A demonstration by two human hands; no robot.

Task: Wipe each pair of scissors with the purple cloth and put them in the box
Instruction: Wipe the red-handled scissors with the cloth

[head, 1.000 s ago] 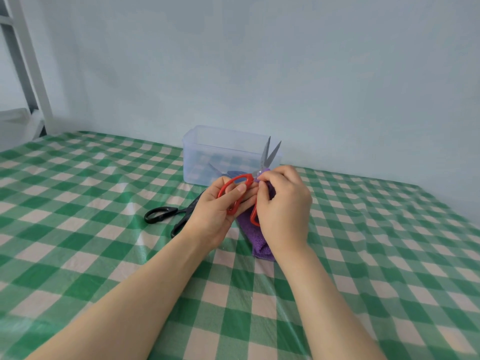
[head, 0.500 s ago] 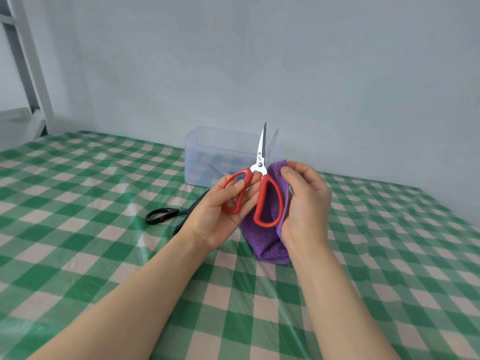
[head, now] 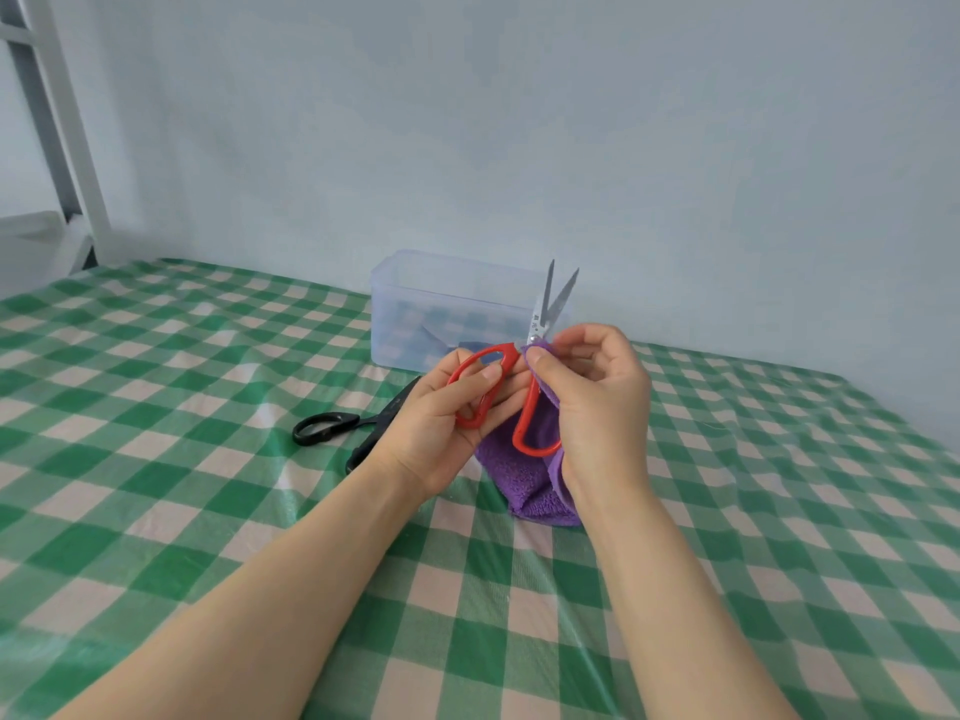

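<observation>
Where half a second ago the blades stood almost together, the red scissors [head: 523, 420] now show them parted in a narrow V, tips up and leaning slightly right, with the handle loops spread wider. The right hand [head: 597, 407] has closed in from the side. Its thumb and fingers pinch a fold of the purple cloth [head: 524, 475] against the neck of the scissors just below the pivot, and it now covers the outer edge of the right loop. The left hand [head: 457, 423] keeps its grip on the left loop, thumb laid across the front and fingers curled behind. The scissors are held in the air above the table, in front of the box [head: 395, 304] — not in it. The rest of the cloth hangs behind the handles, its lower end reaching the green-and-white checked tablecloth [head: 156, 459].

Surroundings: the box is clear plastic, without a lid, and stands near the pale wall [head: 519, 122]. A bluish shape shows through its side, too blurred to identify. Black scissors [head: 332, 426] lie flat on the tablecloth to the left, position unchanged — their blade end is hidden behind the left hand. A white frame [head: 57, 122] stands at the far left edge.
</observation>
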